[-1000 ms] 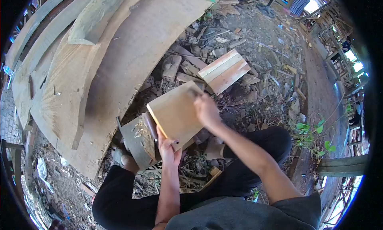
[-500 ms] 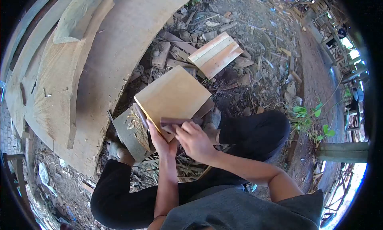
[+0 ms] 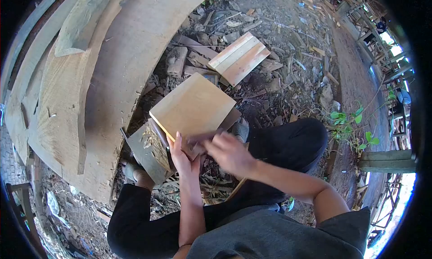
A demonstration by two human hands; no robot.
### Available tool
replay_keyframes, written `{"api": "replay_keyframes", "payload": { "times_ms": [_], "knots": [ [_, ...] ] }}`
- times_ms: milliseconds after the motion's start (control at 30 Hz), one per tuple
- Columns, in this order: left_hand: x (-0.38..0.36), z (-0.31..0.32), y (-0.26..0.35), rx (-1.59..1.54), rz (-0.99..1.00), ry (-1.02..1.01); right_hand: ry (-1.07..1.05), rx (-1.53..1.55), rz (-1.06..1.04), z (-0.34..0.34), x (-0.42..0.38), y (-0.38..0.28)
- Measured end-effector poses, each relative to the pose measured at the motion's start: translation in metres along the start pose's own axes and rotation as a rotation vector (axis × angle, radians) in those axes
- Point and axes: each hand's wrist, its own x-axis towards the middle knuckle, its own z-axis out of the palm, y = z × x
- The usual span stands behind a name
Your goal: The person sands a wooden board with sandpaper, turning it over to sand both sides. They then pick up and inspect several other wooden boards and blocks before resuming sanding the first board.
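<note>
A pale square wooden board (image 3: 193, 107) lies tilted over a wood block between my knees. My left hand (image 3: 181, 158) grips the board's lower left edge, thumb on the top face. In my right hand (image 3: 230, 154), which is smeared by motion, is a dark reddish-brown strip (image 3: 202, 136), rough paper or cloth by its look, against the board's near corner. Beneath the board, a block with a splintered face (image 3: 155, 146) shows at its left side.
Large curved planks (image 3: 126, 65) fill the left side. A striped board (image 3: 240, 59) lies on the rubble ahead. A green plant (image 3: 346, 124) and a post (image 3: 388, 162) stand at the right. My feet flank the block.
My right hand has moved slightly right and down and is now blurred, along with the brown strip. My left thumb has shifted onto the board's top face. The view has shifted slightly.
</note>
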Motion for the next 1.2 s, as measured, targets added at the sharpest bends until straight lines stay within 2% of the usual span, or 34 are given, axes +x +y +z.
{"api": "replay_keyframes", "payload": {
  "times_ms": [100, 133, 167, 233, 267, 300, 367, 400, 433, 500, 533, 633, 667, 700, 800, 833, 900, 967, 1033, 1100, 1133, 1167, 1200],
  "knots": [
    [-0.002, 0.011, 0.002, -0.042, 0.009, 0.006, 0.130, 0.002, 0.320, 0.004, 0.013, 0.052],
    [-0.002, 0.010, 0.001, -0.043, 0.012, 0.000, 0.216, 0.014, 0.362, 0.007, 0.018, 0.058],
    [-0.001, 0.009, -0.001, -0.046, 0.013, -0.012, 0.225, 0.006, 0.360, 0.011, 0.014, 0.054],
    [0.000, 0.004, -0.006, -0.025, 0.070, -0.001, 0.049, 0.043, 0.180, 0.006, 0.008, 0.010],
    [0.001, 0.001, -0.011, -0.067, 0.110, -0.033, 0.088, 0.113, 0.065, 0.012, 0.000, -0.007],
    [0.000, 0.003, -0.012, -0.062, 0.108, -0.034, 0.080, 0.112, 0.051, 0.010, -0.003, -0.020],
    [-0.006, 0.006, -0.013, -0.042, 0.138, 0.021, 0.110, 0.012, 0.047, 0.008, 0.000, 0.010],
    [-0.008, 0.008, -0.012, -0.046, 0.122, 0.004, 0.007, -0.040, 0.187, 0.006, 0.007, 0.031],
    [-0.010, 0.010, -0.012, -0.049, 0.123, 0.005, 0.145, 0.025, 0.326, 0.013, 0.013, 0.053],
    [-0.010, 0.015, -0.011, -0.043, 0.130, 0.021, 0.231, 0.014, 0.388, 0.015, 0.021, 0.076],
    [-0.008, 0.013, -0.012, -0.054, 0.138, 0.016, 0.166, 0.007, 0.394, 0.013, 0.023, 0.064],
    [-0.007, 0.009, -0.016, -0.051, 0.121, 0.046, 0.144, 0.047, 0.076, 0.005, 0.010, 0.005],
    [-0.008, 0.008, -0.014, -0.079, 0.133, -0.017, 0.133, 0.038, 0.006, 0.008, 0.007, -0.001],
    [-0.009, 0.009, -0.014, -0.075, 0.131, -0.014, 0.132, 0.042, 0.009, 0.009, 0.008, 0.007],
    [-0.012, 0.016, -0.013, -0.072, 0.122, 0.027, 0.032, -0.077, 0.345, 0.015, 0.025, 0.080],
    [-0.013, 0.016, -0.014, -0.073, 0.133, 0.030, 0.135, -0.068, 0.388, 0.010, 0.034, 0.093],
    [-0.010, 0.016, -0.015, -0.102, 0.138, 0.027, -0.019, -0.030, 0.388, 0.011, 0.039, 0.083],
    [-0.009, 0.011, -0.018, -0.090, 0.129, 0.050, 0.106, 0.010, 0.121, 0.012, 0.032, 0.030],
    [-0.006, 0.006, -0.016, -0.101, 0.147, -0.020, 0.209, -0.013, -0.099, 0.023, 0.025, 0.006],
    [-0.012, 0.008, -0.013, -0.072, 0.108, 0.014, 0.107, -0.024, 0.030, 0.010, 0.031, 0.028],
    [-0.012, 0.014, -0.012, -0.076, 0.106, 0.016, 0.028, -0.072, 0.171, 0.008, 0.038, 0.048],
    [-0.013, 0.016, -0.011, -0.082, 0.104, 0.018, 0.039, -0.034, 0.364, 0.020, 0.042, 0.081],
    [-0.011, 0.014, -0.012, -0.082, 0.116, 0.009, 0.099, -0.041, 0.421, 0.014, 0.048, 0.095]
  ]
}}
